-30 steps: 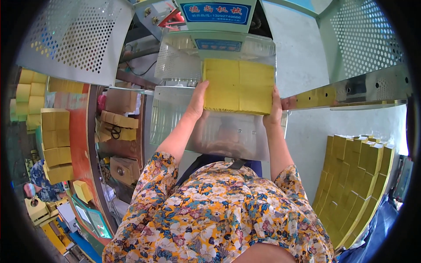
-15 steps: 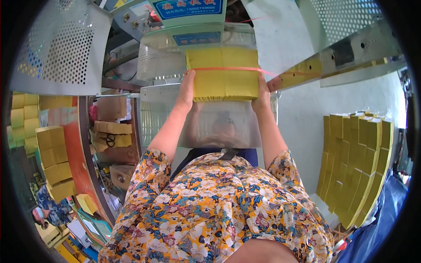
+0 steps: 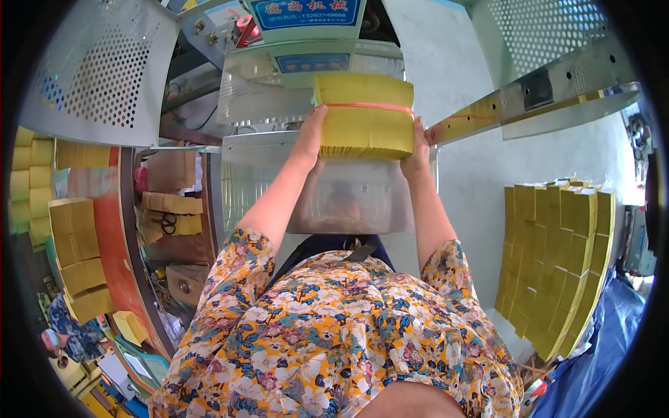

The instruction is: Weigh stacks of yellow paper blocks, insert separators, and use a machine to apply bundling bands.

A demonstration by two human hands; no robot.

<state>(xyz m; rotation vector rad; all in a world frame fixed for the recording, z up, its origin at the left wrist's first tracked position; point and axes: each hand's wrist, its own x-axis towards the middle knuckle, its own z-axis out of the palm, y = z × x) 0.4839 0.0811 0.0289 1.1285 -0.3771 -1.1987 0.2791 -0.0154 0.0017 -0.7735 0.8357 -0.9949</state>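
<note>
Yellow paper sheets, a thick rectangular bundle [image 3: 366, 117] bound by a thin orange band, sit at about twelve o'clock of the view, raised in front of the grey-green metal machine [image 3: 306, 66]. The left hand [image 3: 311, 129] presses flat against the bundle's left end, fingers pointing up along its side, while the right hand [image 3: 417, 143] clasps the right end, so the bundle is clamped between the two palms. It is held roughly level, the banded face turned toward the camera, directly above a clear plastic hood [image 3: 348, 195] that fronts the machine at the centre of the view. Whether the bundle's far edge touches the machine cannot be told.

Both forearms rise from a floral short-sleeved shirt of orange, blue and white [image 3: 334, 334] filling the six o'clock part of the picture. At ten o'clock hangs a curved perforated metal guard [image 3: 104, 70]. A long shiny metal rail [image 3: 536, 94] slants from two o'clock toward the right hand, its near end just beside the fingers. At three to four o'clock stands a tall stack of yellow paper bundles [image 3: 557, 251] against the pale wall, and more yellow stacked bundles [image 3: 73, 251] stand at nine o'clock, well apart from the hands.
</note>
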